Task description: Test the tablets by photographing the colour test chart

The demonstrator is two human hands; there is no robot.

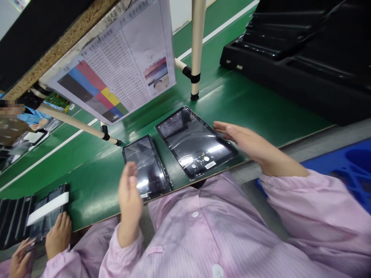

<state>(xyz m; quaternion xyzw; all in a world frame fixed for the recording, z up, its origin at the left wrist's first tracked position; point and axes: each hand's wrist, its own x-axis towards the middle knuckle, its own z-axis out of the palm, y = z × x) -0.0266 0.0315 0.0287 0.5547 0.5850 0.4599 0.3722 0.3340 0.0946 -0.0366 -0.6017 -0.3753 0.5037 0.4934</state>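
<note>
Two glossy black tablet screen panels lie flat on the green bench top in front of me. The larger-looking right panel [193, 135] bears clear film, small round stickers and a white label near its front edge. My right hand [246, 141] is open, fingers stretched out along this panel's right side; whether they touch it I cannot tell. The left panel [147, 164] sits beside it, with film showing along its edge. My left hand [130, 197] is open at that panel's left front side, somewhat blurred, and covers part of it. Neither hand holds anything.
A printed colour chart sheet [116, 65] hangs from a shelf above the green bench [89, 189]. A cream pipe post [198, 46] stands behind the panels. Black trays [290, 69] are stacked at right, above a blue crate [333, 166]. At left, a co-worker's hands [59, 235] handle dark panels.
</note>
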